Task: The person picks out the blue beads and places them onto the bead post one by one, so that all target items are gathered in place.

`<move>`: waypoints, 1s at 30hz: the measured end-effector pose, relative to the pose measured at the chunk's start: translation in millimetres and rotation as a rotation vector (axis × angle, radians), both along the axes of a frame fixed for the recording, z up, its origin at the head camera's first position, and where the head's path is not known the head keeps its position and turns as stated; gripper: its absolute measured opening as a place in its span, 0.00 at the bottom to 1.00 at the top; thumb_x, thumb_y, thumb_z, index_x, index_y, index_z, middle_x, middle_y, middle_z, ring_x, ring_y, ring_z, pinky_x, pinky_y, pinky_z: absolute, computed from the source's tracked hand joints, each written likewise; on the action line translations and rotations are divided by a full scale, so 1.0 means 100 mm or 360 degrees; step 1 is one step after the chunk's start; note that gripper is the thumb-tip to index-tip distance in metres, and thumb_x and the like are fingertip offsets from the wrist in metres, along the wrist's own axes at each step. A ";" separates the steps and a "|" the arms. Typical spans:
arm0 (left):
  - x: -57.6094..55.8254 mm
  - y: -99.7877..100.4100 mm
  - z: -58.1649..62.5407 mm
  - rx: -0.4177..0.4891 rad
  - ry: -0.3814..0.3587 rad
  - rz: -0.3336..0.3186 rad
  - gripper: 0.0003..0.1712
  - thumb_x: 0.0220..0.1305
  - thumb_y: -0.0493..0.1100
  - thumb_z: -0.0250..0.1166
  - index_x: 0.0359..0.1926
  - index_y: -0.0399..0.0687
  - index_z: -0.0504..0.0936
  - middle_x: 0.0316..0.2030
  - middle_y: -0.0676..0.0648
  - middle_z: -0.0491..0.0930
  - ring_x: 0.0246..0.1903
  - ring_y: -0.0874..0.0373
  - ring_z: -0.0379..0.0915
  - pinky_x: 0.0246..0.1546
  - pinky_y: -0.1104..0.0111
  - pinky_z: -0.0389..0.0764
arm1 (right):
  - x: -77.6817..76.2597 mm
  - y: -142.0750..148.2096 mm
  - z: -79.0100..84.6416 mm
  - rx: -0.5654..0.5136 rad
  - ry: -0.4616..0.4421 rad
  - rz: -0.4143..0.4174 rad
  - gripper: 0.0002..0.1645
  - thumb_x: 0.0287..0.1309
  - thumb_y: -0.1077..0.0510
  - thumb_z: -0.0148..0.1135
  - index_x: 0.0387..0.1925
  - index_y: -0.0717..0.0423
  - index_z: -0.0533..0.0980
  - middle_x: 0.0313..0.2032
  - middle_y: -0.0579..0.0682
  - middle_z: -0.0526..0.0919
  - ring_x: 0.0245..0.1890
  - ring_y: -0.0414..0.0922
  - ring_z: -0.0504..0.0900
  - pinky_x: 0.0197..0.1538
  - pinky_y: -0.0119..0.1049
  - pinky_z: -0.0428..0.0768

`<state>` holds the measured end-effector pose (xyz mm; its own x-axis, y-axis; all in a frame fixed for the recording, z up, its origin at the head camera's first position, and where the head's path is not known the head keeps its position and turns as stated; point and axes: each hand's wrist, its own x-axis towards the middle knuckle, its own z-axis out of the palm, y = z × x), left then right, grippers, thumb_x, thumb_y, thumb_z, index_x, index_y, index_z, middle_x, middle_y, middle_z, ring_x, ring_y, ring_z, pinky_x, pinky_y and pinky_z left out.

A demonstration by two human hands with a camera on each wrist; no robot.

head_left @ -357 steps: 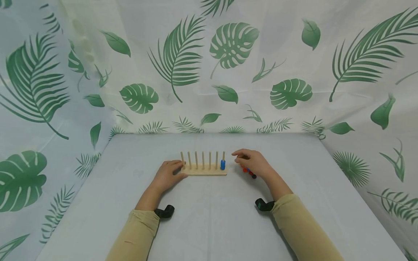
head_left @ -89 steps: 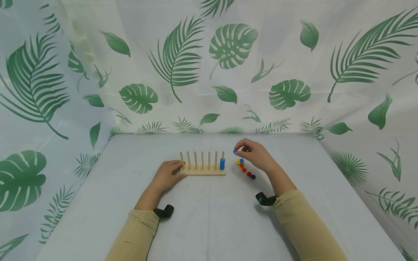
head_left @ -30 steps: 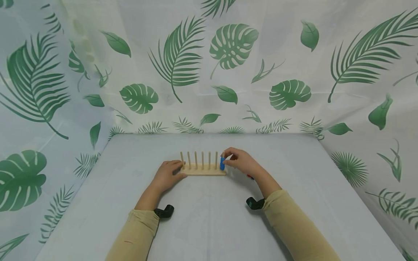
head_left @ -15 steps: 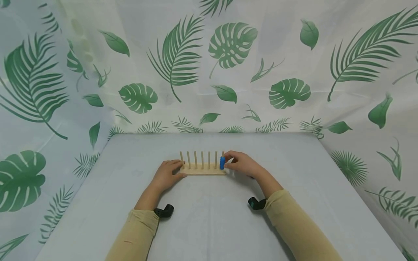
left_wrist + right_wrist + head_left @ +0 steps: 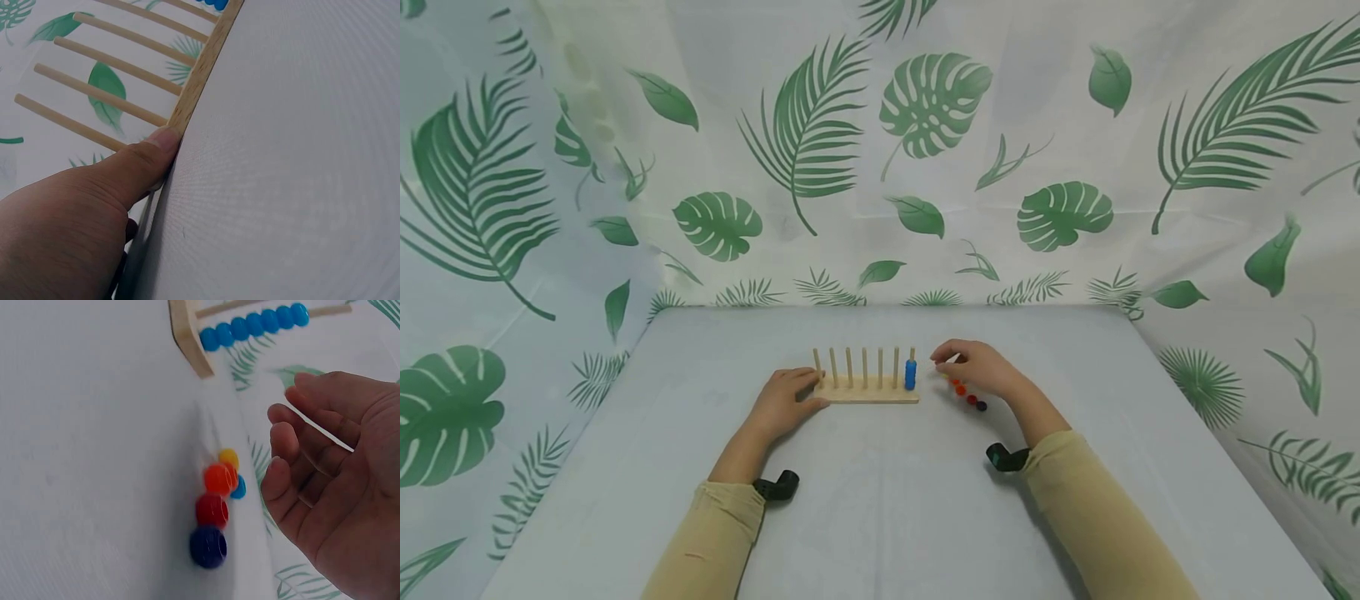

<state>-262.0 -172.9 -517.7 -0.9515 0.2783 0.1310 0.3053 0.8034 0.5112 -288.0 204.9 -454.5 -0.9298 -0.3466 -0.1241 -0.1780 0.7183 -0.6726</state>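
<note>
A wooden peg rack (image 5: 872,396) stands on the table, with upright pegs in a row. My left hand (image 5: 784,404) grips its left end; the thumb (image 5: 156,145) lies on the base edge and the other fingers are behind it. On the rightmost peg sits a stack of blue beads (image 5: 253,326), the peg tip showing above it. My right hand (image 5: 985,368) hovers right of the rack with loosely bent fingers and nothing between them. Close by lie loose beads: yellow (image 5: 229,457), orange (image 5: 217,480), red (image 5: 211,510), dark blue (image 5: 207,547) and a partly hidden blue one (image 5: 238,487).
A white cloth covers the table (image 5: 880,500). Behind it hangs a leaf-print curtain (image 5: 850,167), which also runs along both sides. Each wrist wears a black camera mount (image 5: 1006,457).
The blue bead that my right hand pinched earlier now tops the stack, which has grown taller. My right hand has let go and moved right, back over the loose beads. My left hand stays put.
</note>
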 end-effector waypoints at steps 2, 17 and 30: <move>0.00 0.00 0.00 -0.0002 0.0003 -0.0002 0.34 0.62 0.58 0.68 0.67 0.53 0.75 0.66 0.47 0.74 0.67 0.44 0.64 0.70 0.49 0.65 | -0.03 0.06 -0.01 -0.0019 -0.0006 -0.0026 0.18 0.68 0.48 0.59 0.55 0.49 0.79 0.53 0.50 0.81 0.41 0.46 0.80 0.40 0.36 0.82; 0.03 0.01 0.04 0.0010 -0.0019 -0.0001 0.34 0.62 0.59 0.68 0.67 0.54 0.75 0.66 0.47 0.74 0.67 0.44 0.64 0.70 0.49 0.65 | -0.16 0.34 -0.20 0.0029 -0.0084 -0.0168 0.16 0.67 0.52 0.61 0.54 0.45 0.79 0.51 0.51 0.80 0.45 0.50 0.77 0.43 0.35 0.82; 0.03 0.01 0.03 0.0005 -0.0008 -0.0005 0.34 0.62 0.58 0.68 0.67 0.53 0.75 0.66 0.47 0.74 0.68 0.44 0.64 0.70 0.49 0.65 | -0.20 0.34 -0.25 0.0133 -0.0116 -0.0129 0.16 0.65 0.54 0.62 0.53 0.45 0.81 0.49 0.52 0.79 0.45 0.49 0.75 0.48 0.39 0.79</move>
<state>-259.1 -172.2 -514.3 -0.9513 0.2810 0.1271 0.3054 0.8008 0.5153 -308.4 239.0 -479.2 -0.9417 -0.2566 -0.2178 -0.0699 0.7822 -0.6191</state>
